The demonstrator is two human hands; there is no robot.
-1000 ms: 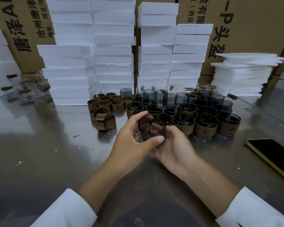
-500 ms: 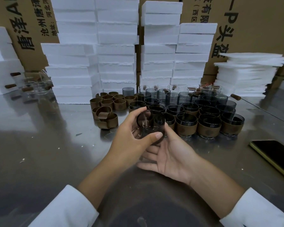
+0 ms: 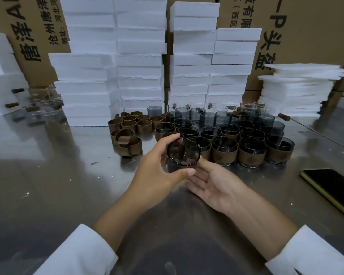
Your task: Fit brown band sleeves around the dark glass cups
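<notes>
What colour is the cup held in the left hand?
The cup in the left hand is see-through smoky dark grey; head view shows it.

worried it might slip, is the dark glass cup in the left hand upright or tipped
Tipped: the dark glass cup, gripped by the left hand, turns its round mouth towards the camera.
</notes>
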